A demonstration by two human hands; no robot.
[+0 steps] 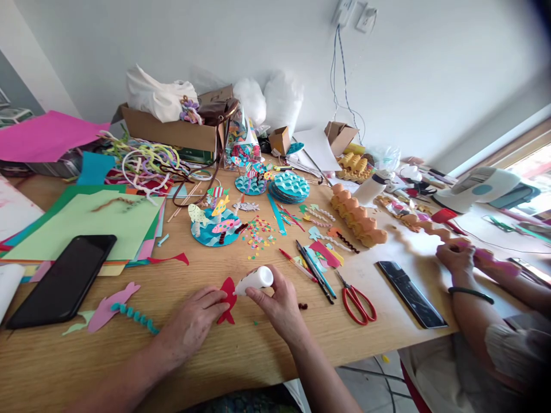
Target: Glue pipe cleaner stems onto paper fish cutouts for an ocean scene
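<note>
A red paper fish lies on the wooden table in front of me. The fingers of my left hand are closed on its left edge, holding it against the tabletop. In my right hand is a white glue bottle, tipped over so its nozzle is at the fish's right edge; I cannot tell if it touches. Left of my hands lies a pink paper fish with a blue twisted pipe cleaner across it. A short brown pipe cleaner sits just right of my right hand.
Red-handled scissors, pens and a phone lie to the right. A co-worker's hands hold an egg-carton strip there. Another phone rests by green paper. Behind stand a decorated blue disc and paper dots.
</note>
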